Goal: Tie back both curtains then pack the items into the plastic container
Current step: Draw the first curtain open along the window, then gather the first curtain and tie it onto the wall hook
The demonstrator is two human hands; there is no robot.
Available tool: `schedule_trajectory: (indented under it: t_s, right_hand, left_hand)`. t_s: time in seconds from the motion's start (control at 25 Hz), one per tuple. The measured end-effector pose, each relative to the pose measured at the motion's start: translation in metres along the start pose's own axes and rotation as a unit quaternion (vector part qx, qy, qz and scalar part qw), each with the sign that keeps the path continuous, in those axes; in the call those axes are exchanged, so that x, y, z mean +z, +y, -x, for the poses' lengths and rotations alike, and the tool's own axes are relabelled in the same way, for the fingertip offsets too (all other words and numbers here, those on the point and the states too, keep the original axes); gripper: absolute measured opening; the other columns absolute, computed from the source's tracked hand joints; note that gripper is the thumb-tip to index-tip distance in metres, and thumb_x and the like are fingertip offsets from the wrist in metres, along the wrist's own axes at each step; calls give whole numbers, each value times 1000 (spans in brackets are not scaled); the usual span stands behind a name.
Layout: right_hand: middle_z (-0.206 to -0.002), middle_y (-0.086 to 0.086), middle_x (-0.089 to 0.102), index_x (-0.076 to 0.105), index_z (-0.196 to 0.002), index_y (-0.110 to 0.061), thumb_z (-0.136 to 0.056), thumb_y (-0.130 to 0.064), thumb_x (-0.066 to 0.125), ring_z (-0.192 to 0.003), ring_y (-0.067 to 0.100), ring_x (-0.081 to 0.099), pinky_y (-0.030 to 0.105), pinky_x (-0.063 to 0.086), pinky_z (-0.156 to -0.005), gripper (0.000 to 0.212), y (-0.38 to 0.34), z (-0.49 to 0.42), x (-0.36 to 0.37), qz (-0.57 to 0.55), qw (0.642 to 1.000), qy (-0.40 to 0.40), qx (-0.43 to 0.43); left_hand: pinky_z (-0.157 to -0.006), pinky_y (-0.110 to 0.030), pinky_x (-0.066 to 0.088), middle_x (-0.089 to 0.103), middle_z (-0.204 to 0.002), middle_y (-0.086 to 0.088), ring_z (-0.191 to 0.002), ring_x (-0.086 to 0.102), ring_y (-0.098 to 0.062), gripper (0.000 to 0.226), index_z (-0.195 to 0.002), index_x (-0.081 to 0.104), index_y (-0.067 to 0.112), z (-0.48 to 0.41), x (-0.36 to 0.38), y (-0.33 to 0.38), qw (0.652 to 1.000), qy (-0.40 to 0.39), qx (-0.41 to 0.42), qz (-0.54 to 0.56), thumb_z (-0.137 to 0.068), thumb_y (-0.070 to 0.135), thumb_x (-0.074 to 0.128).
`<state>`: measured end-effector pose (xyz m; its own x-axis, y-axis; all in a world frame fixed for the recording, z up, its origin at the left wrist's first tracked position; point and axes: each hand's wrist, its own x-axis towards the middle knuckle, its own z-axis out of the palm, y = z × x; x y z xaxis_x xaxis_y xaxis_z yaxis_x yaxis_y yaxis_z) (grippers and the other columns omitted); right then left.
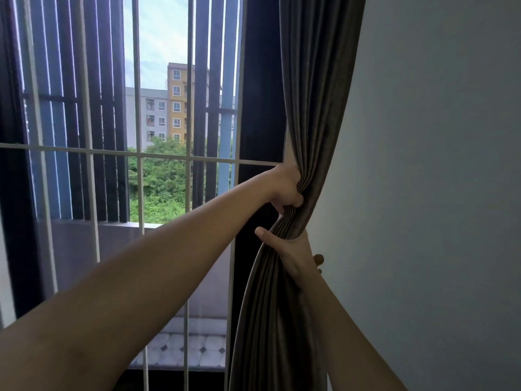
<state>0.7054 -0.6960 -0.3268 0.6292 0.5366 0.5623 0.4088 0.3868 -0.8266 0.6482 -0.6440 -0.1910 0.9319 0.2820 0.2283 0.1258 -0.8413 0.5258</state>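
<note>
So both hands are on the same curtain (315,108), the grey-brown one hanging right along the wall (437,165). The left hand (284,190) is the upper one, with its fingers curled tight round the bunched-up fabric so it pinches into a narrow waist there. The right hand (293,246) is just below it, not quite touching the left. Its thumb lies across the front of the folds and the other fingers wrap round the back, one fingertip poking out on the wall side. Above the left hand the curtain fans out wider; below the right hand it drops in loose pleats out of the shot. Off to the left of both hands are the white window bars (138,108), with a yellow building (177,103) and green trees (160,176) beyond them.
</note>
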Motion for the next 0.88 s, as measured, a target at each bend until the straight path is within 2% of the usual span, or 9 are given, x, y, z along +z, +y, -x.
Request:
schedule_trajectory:
  t_s: [0.16, 0.28, 0.36, 0.44, 0.52, 0.64, 0.76, 0.84, 0.88]
  right_hand:
    - [-69, 1, 56, 54, -80, -5, -62, -12, 73, -63, 11, 57, 23, 49, -61, 28, 3, 1, -3, 43, 999, -15, -12]
    - [-61, -6, 56, 53, -71, -12, -53, -9, 65, -56, 6, 53, 21, 45, -55, 22, 1, 3, -38, 57, 997, -47, -7]
    - [-55, -8, 58, 55, -68, -13, -52, -4, 63, -52, 4, 53, 21, 45, -53, 20, -5, 3, -68, 71, 997, -38, -1]
    - [-52, -6, 58, 55, -63, -11, -52, -3, 61, -49, 5, 53, 22, 47, -51, 16, -12, 2, -94, 84, 996, -15, 14]
    - [-56, -3, 57, 54, -62, -9, -51, -2, 60, -47, 5, 54, 21, 47, -50, 14, -19, 1, -114, 86, 996, -6, 30]
    - [-62, 3, 54, 55, -61, -9, -52, -2, 59, -51, 7, 54, 23, 47, -53, 12, -24, 0, -137, 114, 992, -24, 39]
    - [-65, 4, 53, 54, -63, -9, -54, -2, 59, -53, 8, 54, 21, 47, -52, 12, -24, -5, -154, 135, 989, -41, 38]
    - [-65, 4, 53, 53, -64, -9, -55, -2, 59, -54, 9, 54, 20, 47, -51, 13, -24, -8, -161, 138, 989, -48, 37]
    - [-64, 2, 53, 53, -64, -8, -55, -1, 58, -54, 9, 54, 20, 46, -51, 13, -22, -10, -164, 139, 988, -52, 37]
  left_hand:
    - [-72, -37, 60, 59, -110, -15, -94, 67, -31, 35, -115, 52, 1, 6, 0, -3, 1000, 11, -10, 24, -82, 1, 63]
    - [-77, -33, 60, 63, -116, -13, -98, 67, -25, 37, -119, 54, 7, 18, 3, -15, 988, -55, 31, 139, -84, 13, 65]
    - [-85, -34, 57, 59, -118, -6, -104, 63, -21, 47, -129, 49, 11, 27, 10, -26, 964, -95, 56, 240, -89, 34, 58]
    - [-88, -36, 55, 54, -113, -4, -99, 60, -17, 57, -130, 47, 10, 27, 26, -38, 948, -50, 39, 312, -89, 49, 50]
    - [-86, -35, 56, 56, -104, -7, -90, 61, -16, 51, -115, 55, 8, 17, 53, -54, 940, 24, -6, 339, -90, 52, 48]
    - [-78, -34, 58, 60, -92, -9, -73, 62, -14, 35, -91, 62, 11, -4, 107, -85, 953, 54, -78, 289, -88, 46, 56]
    - [-73, -28, 58, 67, -94, -10, -76, 67, -16, 30, -101, 65, 7, -21, 152, -103, 961, 43, -117, 248, -89, 34, 60]
    - [-79, -30, 57, 68, -101, -14, -88, 68, -23, 30, -106, 65, 4, -30, 174, -108, 965, 47, -133, 222, -90, 28, 60]
    - [-86, -32, 54, 67, -108, -15, -97, 66, -26, 32, -110, 64, 3, -36, 185, -111, 975, 41, -135, 171, -90, 27, 58]
